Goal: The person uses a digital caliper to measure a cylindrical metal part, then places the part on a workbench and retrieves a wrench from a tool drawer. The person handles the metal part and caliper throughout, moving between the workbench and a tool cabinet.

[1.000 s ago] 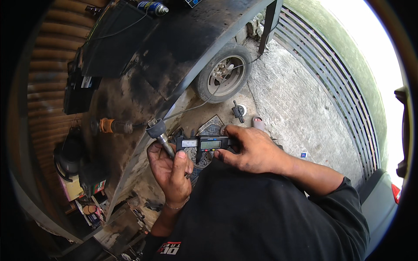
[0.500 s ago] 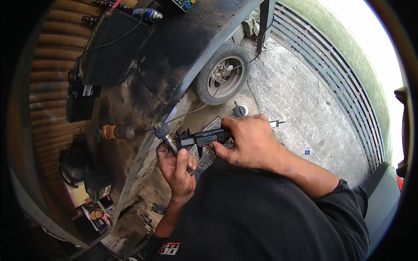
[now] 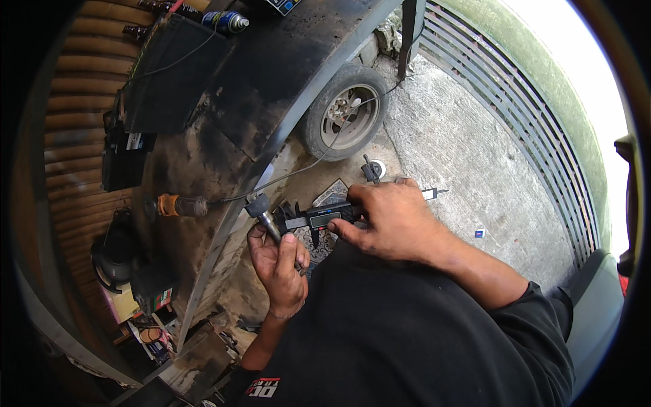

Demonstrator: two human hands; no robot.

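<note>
A metal shaft with a wider dark grey head is tilted in my left hand, its bright stem pinched between thumb and fingers. My right hand is wrapped round a black digital caliper, thumb by its small screen. The caliper's jaws are beside the shaft's stem, partly behind my left fingertips; whether they touch it I cannot tell. Its beam end sticks out past my right knuckles. Another dark part with a stem lies on the floor beyond my right hand.
At the left, a stained workbench holds an orange-and-black power tool, a spray can and a black battery. A wheel leans beneath its edge, crossed by a grey cable. A slatted metal fence bounds the concrete floor.
Both hands, with the shaft and caliper, have shifted slightly to the right. The dark head stands a little lower in view. Both grips stay the same.
</note>
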